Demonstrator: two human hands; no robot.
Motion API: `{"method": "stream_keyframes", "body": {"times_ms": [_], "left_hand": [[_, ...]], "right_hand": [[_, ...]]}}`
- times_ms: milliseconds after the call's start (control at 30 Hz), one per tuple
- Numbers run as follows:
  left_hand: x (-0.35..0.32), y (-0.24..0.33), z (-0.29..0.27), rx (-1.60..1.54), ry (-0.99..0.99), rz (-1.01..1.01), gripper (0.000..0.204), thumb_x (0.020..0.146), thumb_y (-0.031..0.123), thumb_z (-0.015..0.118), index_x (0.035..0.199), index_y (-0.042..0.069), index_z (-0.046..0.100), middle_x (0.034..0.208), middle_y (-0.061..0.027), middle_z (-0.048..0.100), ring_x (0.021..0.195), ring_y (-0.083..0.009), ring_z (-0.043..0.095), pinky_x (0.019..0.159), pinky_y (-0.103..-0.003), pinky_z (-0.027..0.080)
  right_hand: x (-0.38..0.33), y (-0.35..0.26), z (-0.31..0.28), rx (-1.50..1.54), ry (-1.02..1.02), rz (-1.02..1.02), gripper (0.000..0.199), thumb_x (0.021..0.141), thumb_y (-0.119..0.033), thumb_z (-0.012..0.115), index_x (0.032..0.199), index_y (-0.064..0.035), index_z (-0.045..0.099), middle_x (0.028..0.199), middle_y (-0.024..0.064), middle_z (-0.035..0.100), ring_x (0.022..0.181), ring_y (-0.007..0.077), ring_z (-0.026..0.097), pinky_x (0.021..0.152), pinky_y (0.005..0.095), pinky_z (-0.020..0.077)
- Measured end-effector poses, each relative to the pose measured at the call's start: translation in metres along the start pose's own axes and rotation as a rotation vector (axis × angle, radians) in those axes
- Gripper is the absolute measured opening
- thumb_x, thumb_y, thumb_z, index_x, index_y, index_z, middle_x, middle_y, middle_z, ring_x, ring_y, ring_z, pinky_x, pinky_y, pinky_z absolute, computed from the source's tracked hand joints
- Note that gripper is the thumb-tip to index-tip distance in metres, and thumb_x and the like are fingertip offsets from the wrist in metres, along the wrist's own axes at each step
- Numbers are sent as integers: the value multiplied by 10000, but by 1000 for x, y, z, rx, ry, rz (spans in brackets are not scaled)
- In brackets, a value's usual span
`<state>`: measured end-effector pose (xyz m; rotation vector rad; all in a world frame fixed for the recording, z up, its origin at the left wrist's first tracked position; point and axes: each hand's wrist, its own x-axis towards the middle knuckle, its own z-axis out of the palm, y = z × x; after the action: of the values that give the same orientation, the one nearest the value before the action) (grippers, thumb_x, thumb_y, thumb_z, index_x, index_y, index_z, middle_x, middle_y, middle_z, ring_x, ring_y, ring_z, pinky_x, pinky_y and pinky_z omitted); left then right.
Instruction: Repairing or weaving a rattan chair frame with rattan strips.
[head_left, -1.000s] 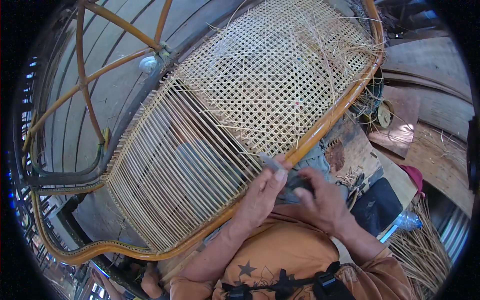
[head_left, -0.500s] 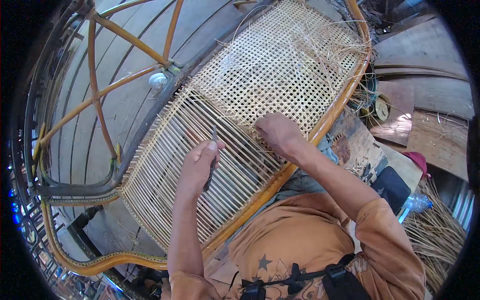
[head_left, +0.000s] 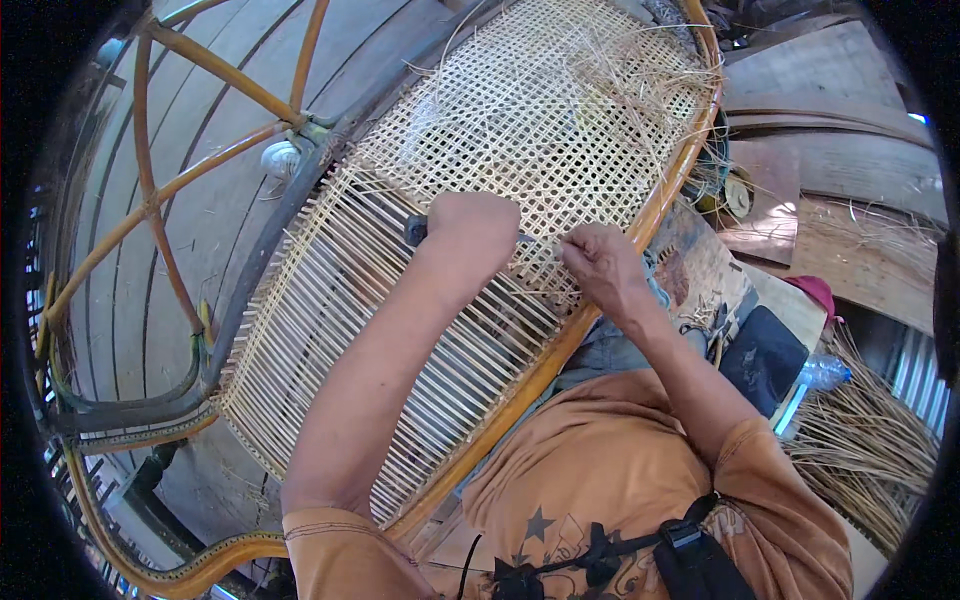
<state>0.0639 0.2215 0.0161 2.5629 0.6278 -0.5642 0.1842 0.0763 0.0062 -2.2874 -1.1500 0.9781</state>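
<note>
In front of me lies a rattan frame with a cane panel (head_left: pixel 520 120). Its far part is woven in an open lattice, while the near-left part has only parallel cane strands (head_left: pixel 330 290). My left hand (head_left: pixel 475 228) is closed around a small knife (head_left: pixel 416 231); the dark handle end sticks out to its left and the thin tip points right, over the weave's edge. Close by that tip, my right hand (head_left: pixel 603 262) has its fingertips pinched together at the lattice, near the orange-brown rattan rail (head_left: pixel 570 350). What it pinches is too small to make out.
Loose cane fibres (head_left: pixel 640 75) are scattered over the far weave. Crossed rattan poles (head_left: pixel 150 205) stand at the left. To my right are boards (head_left: pixel 830 160), a dark pad (head_left: pixel 765 350), a plastic bottle (head_left: pixel 825 372) and a bundle of cane strips (head_left: pixel 870 440).
My left hand has moved up and right with the knife, which has turned from pointing away to pointing right. My right hand has shifted right, toward the rail. The view has moved slightly.
</note>
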Motion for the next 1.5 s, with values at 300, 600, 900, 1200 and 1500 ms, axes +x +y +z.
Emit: {"method": "stream_keyframes", "body": {"times_ms": [300, 600, 900, 1200, 1500], "left_hand": [[22, 26, -26, 137, -156, 92, 169, 796, 134, 545, 848, 93, 700, 880, -106, 680, 821, -247, 664, 671, -362, 515], [31, 45, -32, 251, -215, 214, 172, 761, 121, 578, 873, 106, 708, 889, -77, 686, 824, -216, 666, 665, -330, 509], [27, 44, -23, 358, -266, 262, 154, 750, 121, 601, 858, 102, 709, 863, -71, 687, 804, -215, 668, 656, -326, 513], [35, 20, 8, 145, -105, 178, 157, 755, 180, 579, 793, 88, 701, 813, -104, 682, 759, -248, 667, 648, -364, 514], [19, -17, -5, 192, -79, 66, 257, 780, 308, 589, 778, 74, 694, 778, -102, 675, 746, -263, 663, 652, -377, 515]], "right_hand": [[0, 22, 7, -13, 55, -166, 159, 659, -110, 565, 667, 48, 573, 729, 224, 537, 724, 376, 533, 650, 428, 450], [2, 20, 14, -198, 56, -187, 162, 685, -143, 589, 711, 12, 624, 823, 190, 557, 784, 343, 517, 745, 408, 433], [-3, 27, 25, -258, 122, -243, 115, 708, -123, 598, 739, -16, 628, 845, 135, 561, 831, 324, 505, 752, 387, 431], [1, 0, 24, -516, 115, -93, 161, 687, -111, 646, 830, -43, 615, 935, 105, 564, 913, 306, 519, 744, 390, 459], [21, 11, 0, -533, -93, -499, 84, 754, -77, 599, 828, -44, 578, 919, 83, 557, 875, 286, 543, 763, 358, 457]]}}
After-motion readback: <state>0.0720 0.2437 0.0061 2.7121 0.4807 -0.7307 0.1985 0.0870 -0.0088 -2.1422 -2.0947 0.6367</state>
